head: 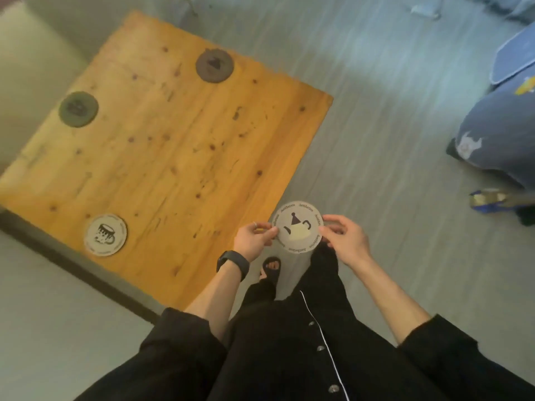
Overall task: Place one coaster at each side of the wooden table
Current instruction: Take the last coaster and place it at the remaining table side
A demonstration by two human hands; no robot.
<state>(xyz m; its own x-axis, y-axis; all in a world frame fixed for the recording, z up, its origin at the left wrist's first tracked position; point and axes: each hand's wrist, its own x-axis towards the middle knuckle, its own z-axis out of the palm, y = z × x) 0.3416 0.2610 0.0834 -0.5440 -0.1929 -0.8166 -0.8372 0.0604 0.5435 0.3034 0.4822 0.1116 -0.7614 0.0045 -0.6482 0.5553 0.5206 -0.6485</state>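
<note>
I hold a round teapot coaster by its rim, my left hand pinching its nine o'clock edge and my right hand its three o'clock edge, fingers curled shut on it, just off the wooden table at the table's four o'clock corner; a mug coaster lies at the table's seven o'clock; two dark coasters, one at ten and one at twelve, are too blurred to read; blue cushions crowd the floor at three o'clock, cut by the frame; my sandalled foot shows below the coaster; a black watch wraps my left wrist.
</note>
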